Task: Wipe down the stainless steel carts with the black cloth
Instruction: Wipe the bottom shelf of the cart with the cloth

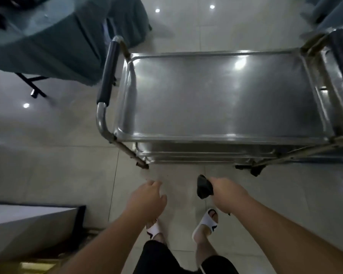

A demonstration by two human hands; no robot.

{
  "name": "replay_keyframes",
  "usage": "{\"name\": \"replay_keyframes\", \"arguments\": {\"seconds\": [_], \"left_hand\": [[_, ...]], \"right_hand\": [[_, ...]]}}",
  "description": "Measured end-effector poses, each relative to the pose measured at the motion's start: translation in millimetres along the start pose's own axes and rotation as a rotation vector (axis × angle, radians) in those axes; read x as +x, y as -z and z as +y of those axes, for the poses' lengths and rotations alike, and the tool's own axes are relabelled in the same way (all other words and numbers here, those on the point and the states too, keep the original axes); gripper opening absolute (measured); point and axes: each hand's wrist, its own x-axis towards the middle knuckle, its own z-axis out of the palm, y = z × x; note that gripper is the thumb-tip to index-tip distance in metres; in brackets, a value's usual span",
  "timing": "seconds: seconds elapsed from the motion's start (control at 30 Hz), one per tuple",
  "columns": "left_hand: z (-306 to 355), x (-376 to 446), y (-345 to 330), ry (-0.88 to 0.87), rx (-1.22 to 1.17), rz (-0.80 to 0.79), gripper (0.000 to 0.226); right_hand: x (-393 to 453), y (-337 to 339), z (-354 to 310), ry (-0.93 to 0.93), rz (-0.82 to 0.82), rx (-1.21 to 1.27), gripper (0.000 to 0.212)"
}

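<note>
Head view, looking down: I note one stainless steel cart (222,99) standing on pale glossy floor tiles (48,165). Its top tray is a rounded-corner rectangle with a raised rim, brushed metal that reflects ceiling lights, and I see nothing lying in it. Lower shelves show as stacked metal edges beneath the near rim; their contents are hidden from me. A tubular handle with a black padded grip (108,73) runs along the cart's left end. At the right edge a second metal frame (341,62) with a dark grip stands just beside the cart; I cannot tell whether it is another cart.

My right hand (229,194) is clenched around the black cloth (203,187), a soft crumpled wad protruding from the fist, held above the floor near the cart's near side and not touching it. My left hand (147,200) is released, fingers loosely curled, holding nothing.

Two white slide sandals (206,222) are on the feet below. A table draped in grey-green fabric (48,40) stands at upper left.
</note>
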Motion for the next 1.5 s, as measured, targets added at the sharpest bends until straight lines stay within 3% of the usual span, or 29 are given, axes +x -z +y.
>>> {"name": "replay_keyframes", "arguments": {"seconds": [0.3, 0.43, 0.57, 0.87, 1.13, 1.5], "left_hand": [[-82.9, 41.9, -44.6, -0.002, -0.032, -0.033, 0.058], [-106.5, 68.7, -67.9, 0.019, -0.001, -0.055, 0.053], [-126.2, 103.2, -102.4, 0.071, -0.031, -0.069, 0.054], [-160.7, 204.1, -215.1, 0.258, -0.166, -0.112, 0.060], [-199.3, 312.4, -257.4, 0.180, -0.044, 0.050, 0.054], [-230.5, 459.9, -297.3, 0.055, 0.047, 0.301, 0.056]], "right_hand": [[71.5, -72.0, -76.6, 0.000, 0.061, 0.094, 0.030], [118.3, -104.3, -96.9, 0.059, 0.029, 0.089, 0.048], [169.0, -139.0, -97.2, 0.104, -0.019, 0.076, 0.049], [288.2, -211.9, -68.9, 0.214, 0.099, 0.181, 0.030], [399.2, -240.4, -67.1, 0.248, 0.218, 0.082, 0.035], [582.3, -235.0, -81.3, 0.468, 0.558, 0.126, 0.053]]}}
